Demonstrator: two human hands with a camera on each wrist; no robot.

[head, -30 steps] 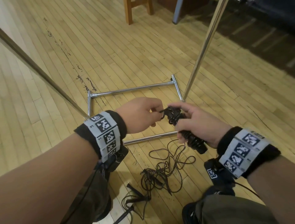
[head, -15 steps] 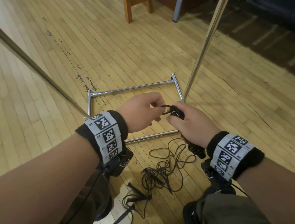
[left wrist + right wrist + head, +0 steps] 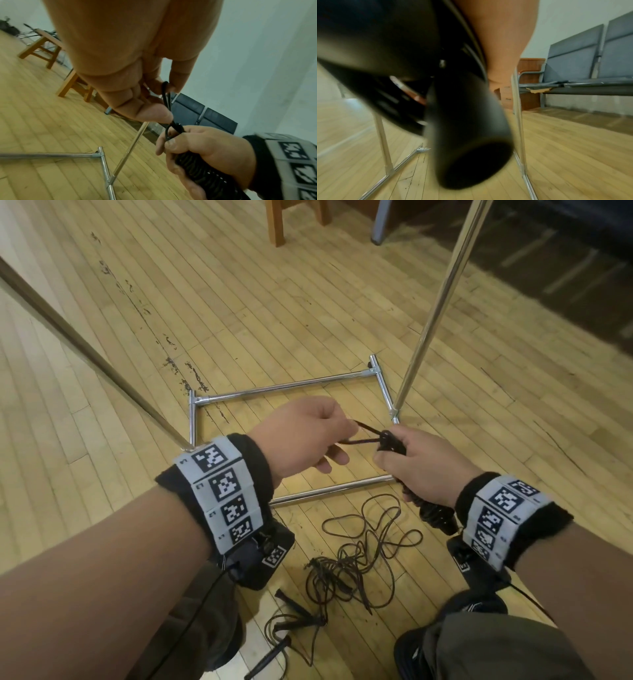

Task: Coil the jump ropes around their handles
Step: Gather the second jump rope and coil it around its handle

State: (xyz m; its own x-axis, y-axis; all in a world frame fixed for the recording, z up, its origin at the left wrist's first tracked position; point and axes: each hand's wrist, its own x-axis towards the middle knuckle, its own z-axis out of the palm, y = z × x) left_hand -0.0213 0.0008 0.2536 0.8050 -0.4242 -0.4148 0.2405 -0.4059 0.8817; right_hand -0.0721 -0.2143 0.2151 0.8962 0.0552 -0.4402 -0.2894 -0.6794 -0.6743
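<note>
My right hand (image 3: 416,462) grips a pair of black jump rope handles (image 3: 433,510) with cord wound round them; their butt ends (image 3: 467,155) fill the right wrist view. My left hand (image 3: 313,440) pinches a loop of the black cord (image 3: 364,434) that comes out at the top of the handles, drawn taut to the left. In the left wrist view the loop (image 3: 167,100) runs between my left fingertips and the right fist (image 3: 202,152). A second jump rope (image 3: 363,556) lies tangled on the floor below my hands, its handles (image 3: 291,614) near my knees.
A chrome rack base (image 3: 284,388) forms a rectangle on the wooden floor under my hands, with an upright chrome pole (image 3: 442,302) at its right and a slanted pole (image 3: 85,350) at the left. Wooden stool legs (image 3: 275,220) and grey bench seats (image 3: 590,58) stand farther off.
My left hand has pulled the cord loop out to the left, away from the handles. My right hand has turned over the handles, and both hands have drifted slightly nearer.
</note>
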